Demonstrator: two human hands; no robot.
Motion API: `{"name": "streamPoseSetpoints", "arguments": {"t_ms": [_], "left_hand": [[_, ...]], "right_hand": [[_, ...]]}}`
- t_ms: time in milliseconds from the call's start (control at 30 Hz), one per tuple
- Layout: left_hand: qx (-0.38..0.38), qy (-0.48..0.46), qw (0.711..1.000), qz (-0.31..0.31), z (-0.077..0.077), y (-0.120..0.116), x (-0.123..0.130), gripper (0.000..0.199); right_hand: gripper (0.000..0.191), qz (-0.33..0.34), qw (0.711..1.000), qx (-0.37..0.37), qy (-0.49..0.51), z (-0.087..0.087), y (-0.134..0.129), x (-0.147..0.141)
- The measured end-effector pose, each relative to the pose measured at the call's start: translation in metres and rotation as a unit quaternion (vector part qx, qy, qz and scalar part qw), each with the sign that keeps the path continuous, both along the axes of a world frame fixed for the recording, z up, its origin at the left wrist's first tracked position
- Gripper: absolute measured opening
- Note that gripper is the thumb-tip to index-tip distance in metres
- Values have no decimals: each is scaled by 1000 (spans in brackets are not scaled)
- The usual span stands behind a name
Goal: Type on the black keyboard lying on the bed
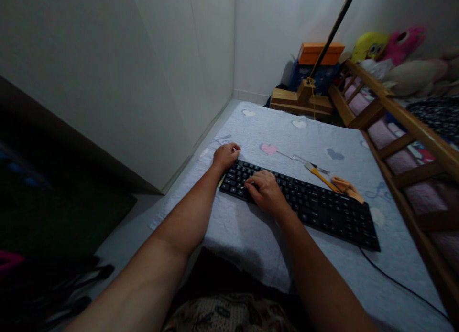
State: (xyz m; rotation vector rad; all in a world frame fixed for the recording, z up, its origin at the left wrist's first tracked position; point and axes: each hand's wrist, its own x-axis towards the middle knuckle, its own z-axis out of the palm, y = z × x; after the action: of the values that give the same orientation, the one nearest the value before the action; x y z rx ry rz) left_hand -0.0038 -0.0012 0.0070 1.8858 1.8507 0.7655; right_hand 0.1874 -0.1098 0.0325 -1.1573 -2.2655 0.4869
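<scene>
A black keyboard point(315, 205) lies slanted on a pale cloth with heart shapes point(251, 246). My left hand point(225, 156) rests at its far left corner, fingers curled inward; whatever they hold, if anything, is too small to name. Over the keys of the left part is my right hand point(263, 187), its thumb and fingers pinched around a small whitish tip that I cannot make out. Beyond the keyboard lie a brush with a yellow handle point(322, 179), a thin metal tool point(285, 154) and a crumpled orange-brown cloth point(346, 187).
A cable point(401, 286) runs from the keyboard to the lower right. A wooden bed rail point(412, 122) borders the right side. A pale cabinet point(172, 83) stands at left. Behind the cloth are a wooden stand point(287, 99) with a pole and an orange box point(317, 54).
</scene>
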Motion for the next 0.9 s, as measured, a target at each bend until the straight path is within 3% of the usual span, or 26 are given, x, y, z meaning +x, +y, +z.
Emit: {"name": "streamPoseSetpoints", "arguments": {"t_ms": [900], "left_hand": [[-6, 10, 1000, 4, 1, 0, 2, 30]], "right_hand": [[13, 25, 1000, 2, 10, -2, -1, -9]]}}
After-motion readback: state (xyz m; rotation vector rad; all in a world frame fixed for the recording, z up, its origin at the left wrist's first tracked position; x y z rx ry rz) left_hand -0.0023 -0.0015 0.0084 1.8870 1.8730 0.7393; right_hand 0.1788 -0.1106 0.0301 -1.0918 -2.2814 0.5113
